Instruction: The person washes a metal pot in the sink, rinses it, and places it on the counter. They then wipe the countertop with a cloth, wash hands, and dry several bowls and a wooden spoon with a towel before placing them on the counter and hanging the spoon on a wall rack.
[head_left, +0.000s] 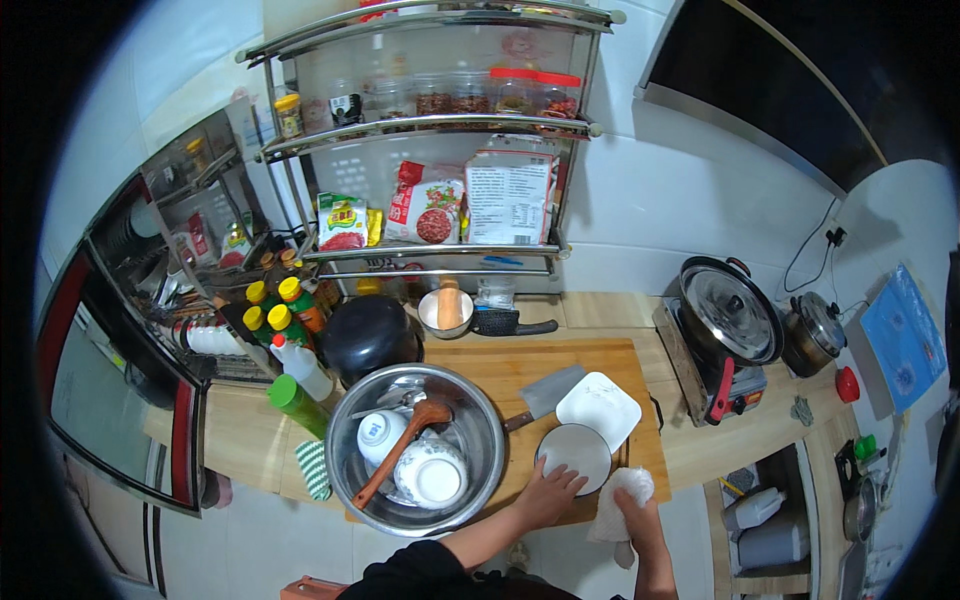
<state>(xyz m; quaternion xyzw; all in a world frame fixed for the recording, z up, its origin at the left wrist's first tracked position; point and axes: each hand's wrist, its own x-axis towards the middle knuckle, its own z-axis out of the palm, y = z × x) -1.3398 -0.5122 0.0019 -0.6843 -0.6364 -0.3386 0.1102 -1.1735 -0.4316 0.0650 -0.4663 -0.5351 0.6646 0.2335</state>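
My left hand (551, 493) lies with spread fingers on the near rim of a round white plate or bowl (576, 452); whether it grips the rim I cannot tell. A bunched white cloth (609, 517) is in my right hand (636, 514), just right of the round dish. Behind that dish a square white dish (598, 411) rests on the wooden cutting board (517, 358), beside a cleaver (551, 391). To the left, a large steel basin (491, 480) holds bowls (431, 474), spoons and a wooden ladle (401, 457).
A portable gas stove (739, 397) with a lidded wok (735, 311) stands at the right. Bottles (300, 356), an upturned black pot (371, 337) and a striped cloth (313, 470) flank the basin. A sheathed knife (514, 323) lies behind the board, under a metal rack (435, 251).
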